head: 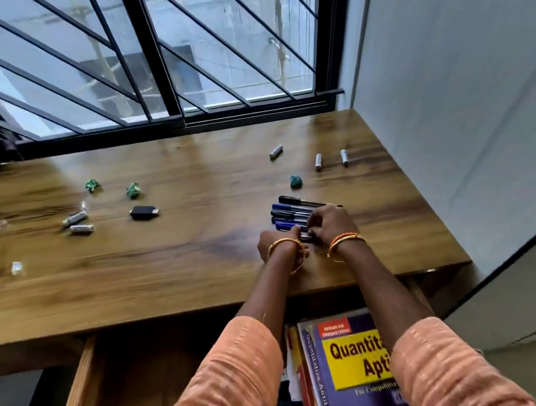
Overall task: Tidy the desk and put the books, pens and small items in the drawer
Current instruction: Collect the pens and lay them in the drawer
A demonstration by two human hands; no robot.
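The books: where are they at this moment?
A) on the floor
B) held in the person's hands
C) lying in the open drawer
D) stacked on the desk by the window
C: the books lie in the open drawer below the desk, while both hands gather pens.

Both hands meet over a row of pens [291, 215] at the worktop's [199, 261] four o'clock: the left hand [278, 243] and right hand [328, 225] curl fingers around them. Batteries [78, 222] lie at nine o'clock; a purple book [348, 375] sits in the open drawer [81, 394].
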